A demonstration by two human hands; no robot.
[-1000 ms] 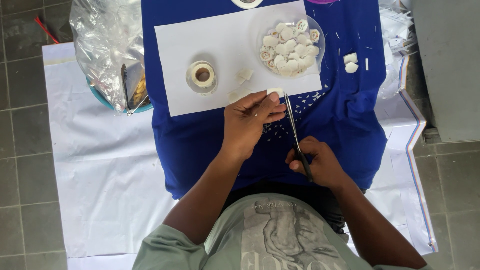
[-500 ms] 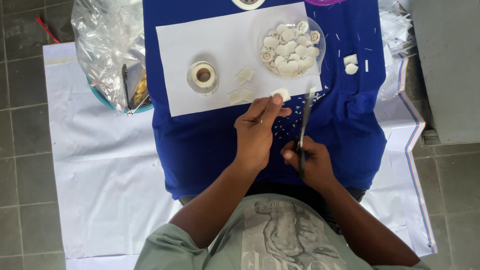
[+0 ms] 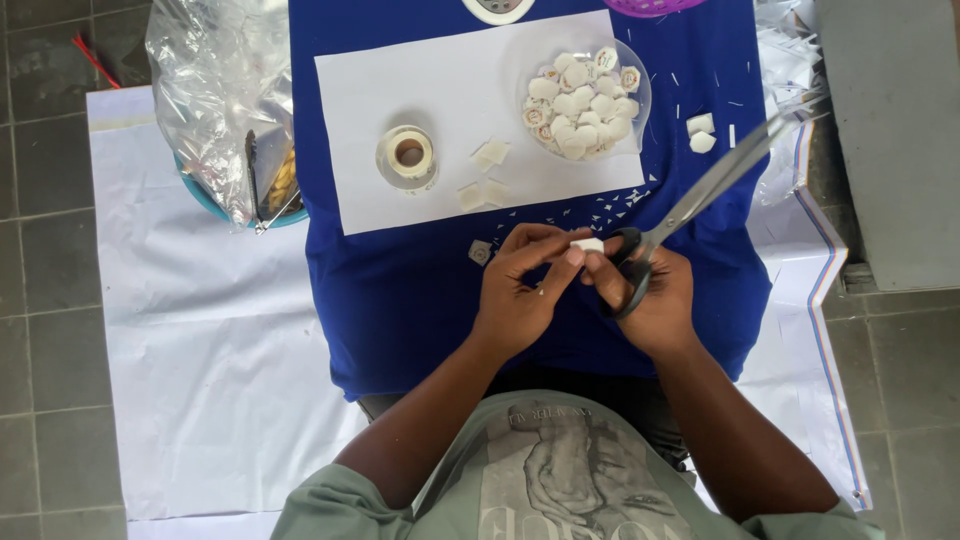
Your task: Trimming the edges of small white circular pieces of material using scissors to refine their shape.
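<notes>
- White piece: small, pinched between the fingertips of the left hand and the right hand, above the blue cloth.
- Scissors: black handle looped on the right hand's fingers, blades nearly closed, pointing up and to the right.
- Clear bowl: on the white sheet, filled with round white discs.
- Tape roll: on the sheet, with 3 cut white squares just beside it.
- Plastic bag: crumpled, resting in a blue basin at left.
</notes>
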